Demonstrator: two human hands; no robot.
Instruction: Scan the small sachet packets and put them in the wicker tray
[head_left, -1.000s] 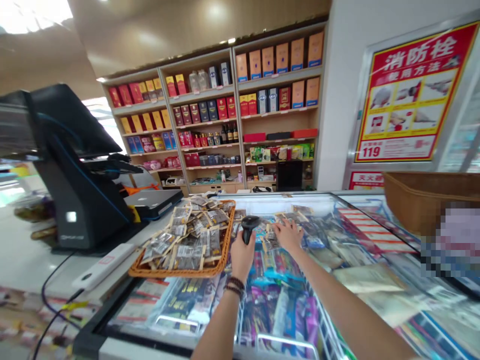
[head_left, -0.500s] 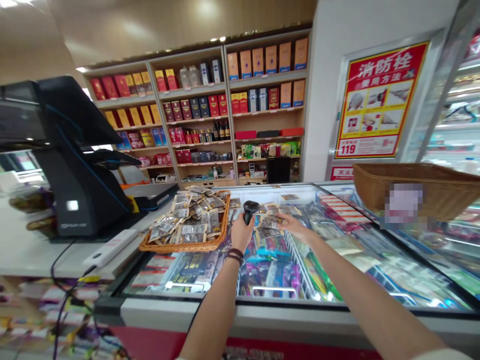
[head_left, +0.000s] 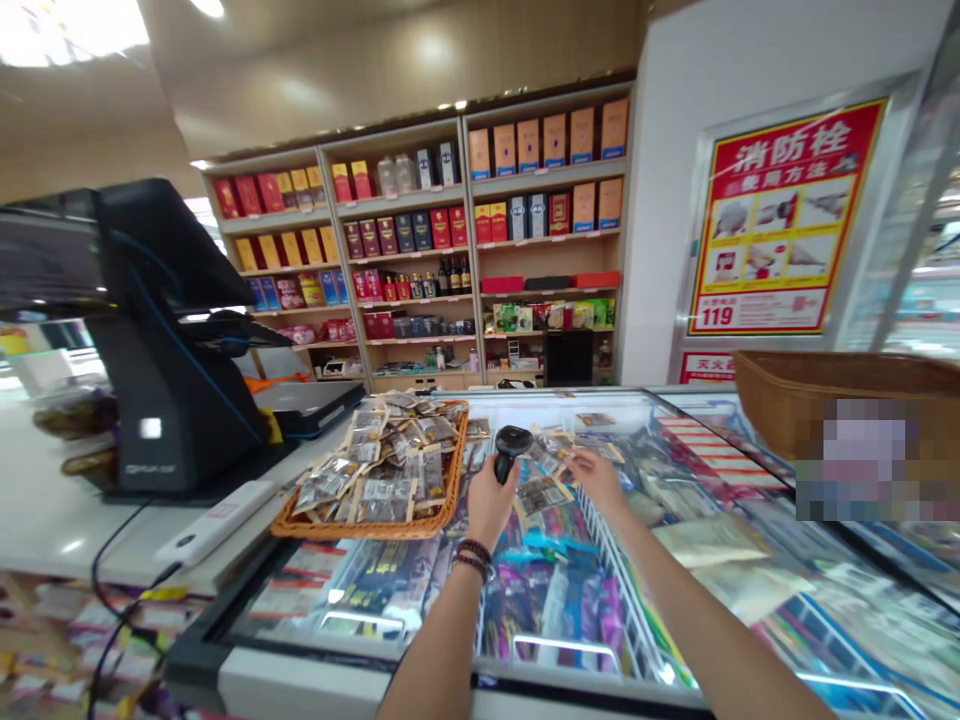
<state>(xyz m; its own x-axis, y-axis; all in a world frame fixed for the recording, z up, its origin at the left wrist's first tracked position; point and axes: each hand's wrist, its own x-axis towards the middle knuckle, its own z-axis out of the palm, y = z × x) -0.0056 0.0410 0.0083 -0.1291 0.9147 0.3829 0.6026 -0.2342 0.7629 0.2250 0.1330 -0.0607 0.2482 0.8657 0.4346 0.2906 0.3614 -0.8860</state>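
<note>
My left hand [head_left: 491, 502] is wrapped round the handle of a black barcode scanner [head_left: 513, 442], its head pointing up and away from me over the freezer's glass top. To its right, my right hand [head_left: 598, 478] has its fingertips pinched at the edge of a small clear-and-brown snack packet [head_left: 550, 452]. Just below lies another snack packet [head_left: 541, 495] flat on the glass, and more packets are spread around. Left of both hands, an orange wicker basket [head_left: 452, 490] is heaped with the same kind of packet.
Under the glass of the chest freezer [head_left: 352, 680] lie colourful packs in wire baskets. A brown basket [head_left: 780, 400] stands at the right. At the left are a dark checkout terminal [head_left: 187, 400], a white power strip [head_left: 217, 520] and cables. Stocked shelves [head_left: 409, 270] stand behind.
The view has tilted up slightly, so things sit lower in it. My right hand has shifted a little among the packets, while the scanner stays in my left hand.
</note>
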